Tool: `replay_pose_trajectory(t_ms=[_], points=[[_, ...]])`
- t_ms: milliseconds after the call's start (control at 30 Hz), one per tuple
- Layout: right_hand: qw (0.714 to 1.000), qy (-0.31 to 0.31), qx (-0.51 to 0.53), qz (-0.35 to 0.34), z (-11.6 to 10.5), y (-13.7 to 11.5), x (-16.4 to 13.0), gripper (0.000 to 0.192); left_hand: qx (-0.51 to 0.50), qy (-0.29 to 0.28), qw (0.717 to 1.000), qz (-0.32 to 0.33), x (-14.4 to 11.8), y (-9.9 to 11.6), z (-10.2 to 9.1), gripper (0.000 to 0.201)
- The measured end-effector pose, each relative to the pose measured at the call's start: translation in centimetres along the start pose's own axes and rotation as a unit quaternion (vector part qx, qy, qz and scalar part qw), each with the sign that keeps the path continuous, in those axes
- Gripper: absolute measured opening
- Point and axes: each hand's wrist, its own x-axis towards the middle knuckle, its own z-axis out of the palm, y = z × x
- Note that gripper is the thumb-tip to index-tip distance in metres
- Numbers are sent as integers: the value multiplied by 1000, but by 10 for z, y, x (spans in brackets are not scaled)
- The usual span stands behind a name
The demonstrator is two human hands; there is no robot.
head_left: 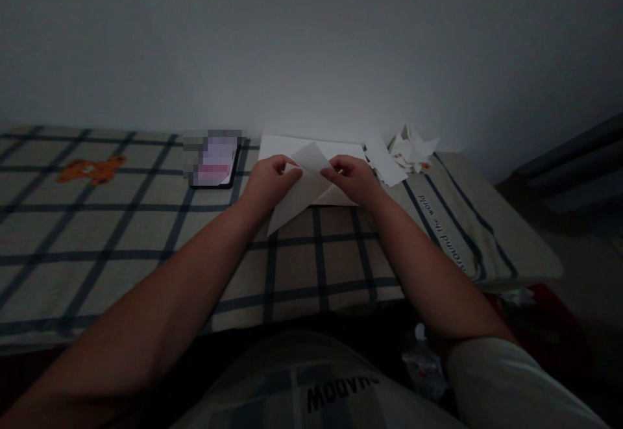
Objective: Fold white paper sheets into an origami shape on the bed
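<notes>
Between my two hands is a folded sheet of white paper [304,198], its top corner pointing away from me and a long point hanging down at the lower left. My left hand [271,182] pinches its left edge between thumb and fingers. On the opposite edge, the thumb and fingertips of my right hand [351,179] are closed on the paper. Behind and below it lies flat white paper [277,147], partly covered by my hands and the folded sheet.
A phone [217,159] with a lit, blurred screen lies left of my hands. White paper strips [385,161] and crumpled paper [413,150] sit at the right. The checked cloth [146,234] covers the surface, which meets a wall [311,46]. A clear plastic bottle [423,364] is below the edge.
</notes>
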Motion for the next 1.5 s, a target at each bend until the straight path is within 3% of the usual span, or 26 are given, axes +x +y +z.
replay_pose_trajectory(t_ms=[233, 400, 767, 1033, 1167, 1333, 1500], points=[[1000, -8, -13, 2, 0, -3, -1, 32, -16, -25, 999, -12, -1, 0, -2, 25], [1000, 1, -7, 11, 0, 0, 0, 36, -8, -13, 1000, 0, -1, -2, 0, 23], [998, 36, -16, 50, -1, -7, 0, 31, 26, -17, 999, 8, -6, 3, -1, 23], [993, 82, 20, 85, -2, 3, 2, 34, 21, -14, 1000, 9, -5, 4, -2, 18], [994, 61, 14, 90, -3, -1, 2, 37, 14, -7, 1000, -3, -4, 4, -2, 19], [999, 22, 9, 47, -2, -1, 2, 36, 1, 22, 1000, -19, -1, 4, -2, 19], [998, 35, 2, 43, -2, 8, 3, 30, 7, 12, 998, -54, 1, 1, 0, 17]])
